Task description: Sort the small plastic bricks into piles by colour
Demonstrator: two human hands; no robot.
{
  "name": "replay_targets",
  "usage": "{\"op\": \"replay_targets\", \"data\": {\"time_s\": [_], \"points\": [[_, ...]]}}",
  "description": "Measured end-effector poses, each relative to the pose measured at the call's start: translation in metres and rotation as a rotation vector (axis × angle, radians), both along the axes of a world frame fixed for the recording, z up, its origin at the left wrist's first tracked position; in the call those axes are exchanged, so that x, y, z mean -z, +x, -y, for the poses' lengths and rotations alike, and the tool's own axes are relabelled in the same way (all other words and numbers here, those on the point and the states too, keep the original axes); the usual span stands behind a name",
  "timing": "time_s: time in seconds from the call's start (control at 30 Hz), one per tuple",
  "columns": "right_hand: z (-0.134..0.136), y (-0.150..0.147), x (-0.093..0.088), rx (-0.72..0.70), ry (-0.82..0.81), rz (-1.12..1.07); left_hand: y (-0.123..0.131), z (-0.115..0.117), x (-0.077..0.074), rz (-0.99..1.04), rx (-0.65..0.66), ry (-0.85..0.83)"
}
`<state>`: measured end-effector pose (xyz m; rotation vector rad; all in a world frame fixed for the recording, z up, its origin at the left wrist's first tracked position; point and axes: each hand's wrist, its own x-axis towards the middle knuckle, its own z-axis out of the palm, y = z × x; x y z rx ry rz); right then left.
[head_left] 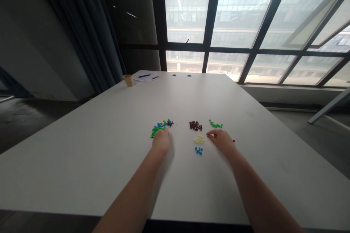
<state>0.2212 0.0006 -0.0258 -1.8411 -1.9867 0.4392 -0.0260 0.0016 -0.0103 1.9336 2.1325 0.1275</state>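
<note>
The left hand (161, 141) is down at the near edge of the mixed pile (155, 130) of tiny bits on the white table (109, 153). Its fingers are hidden, so I cannot tell how its grip is. The mixed pile is long, and it slants from near left to far right. The right hand (221, 140) is just beside the cream pile (199, 139), its fingers pointing left. Its grip has finger and thumb close at the tips; I cannot tell if they pinch a bit. The green row (216, 124) slants from far left to near right. The brown pile (195, 126) is roundish, behind the cream. The blue pile (199, 150) is in front, its bits turned different ways.
</note>
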Motion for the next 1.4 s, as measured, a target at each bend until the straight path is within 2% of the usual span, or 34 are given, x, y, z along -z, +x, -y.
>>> {"op": "replay_targets", "data": {"time_s": [0.23, 0.33, 0.4, 0.5, 0.6, 0.7, 1.07, 1.23, 1.4], "points": [[-0.001, 0.002, 0.0, 0.033, 0.068, -0.053, -0.001, -0.003, 0.005, 0.1, 0.005, 0.079], [0.0, 0.002, 0.001, 0.029, 0.09, -0.08, -0.001, -0.007, 0.008, 0.22, 0.012, 0.138], [0.0, 0.001, 0.0, 0.021, 0.118, -0.096, 0.002, -0.008, 0.009, 0.423, 0.046, 0.198], [0.003, -0.003, -0.003, -0.027, 0.173, -0.145, 0.014, -0.007, 0.007, 0.915, 0.108, 0.191], [0.007, -0.011, -0.008, -0.142, 0.219, -0.197, 0.028, -0.001, 0.004, 1.404, 0.073, -0.009], [0.01, -0.018, -0.01, -0.221, 0.267, -0.235, 0.036, 0.006, 0.002, 1.634, 0.017, -0.176], [0.021, -0.035, -0.016, -0.347, 0.397, -0.362, 0.041, 0.008, 0.005, 1.903, -0.032, -0.397], [0.023, -0.036, -0.019, -0.38, 0.403, -0.367, 0.045, 0.009, 0.005, 1.9, -0.057, -0.41], [0.023, -0.035, -0.018, -0.35, 0.426, -0.372, 0.046, 0.01, 0.002, 1.901, -0.101, -0.399]]}}
